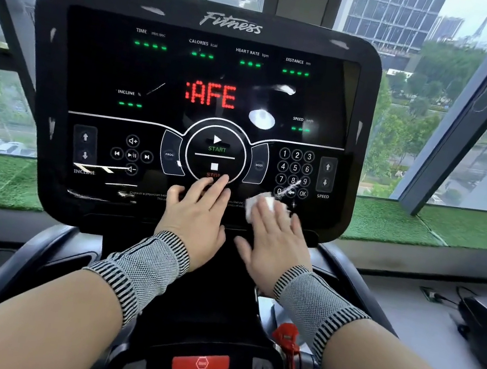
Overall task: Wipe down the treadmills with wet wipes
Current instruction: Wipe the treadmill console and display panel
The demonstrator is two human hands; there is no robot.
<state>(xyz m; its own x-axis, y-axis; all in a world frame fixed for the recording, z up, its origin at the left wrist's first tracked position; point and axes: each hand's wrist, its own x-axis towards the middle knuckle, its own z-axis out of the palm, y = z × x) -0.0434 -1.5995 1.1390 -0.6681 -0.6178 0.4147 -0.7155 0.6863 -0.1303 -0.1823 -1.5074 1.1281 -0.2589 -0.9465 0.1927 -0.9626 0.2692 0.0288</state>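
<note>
Item: wet wipe [260, 204], judged soft, limp, light; we pressed it flat under our right hand [275, 238] at the treadmill console [199, 79] lower edge. Left hand [198, 212] lay flat, holding nothing, fingertips beside the stop button. Best pinned under the palm.

A single wide-angle view is taken from head height, directed forward and slightly downward. The glossy black treadmill console [194, 117] is faced squarely at close range and fills the centre. Both forearms are seen entering from the bottom edge. Large glass windows [439, 98] are framed behind, bowed by lens distortion.
</note>
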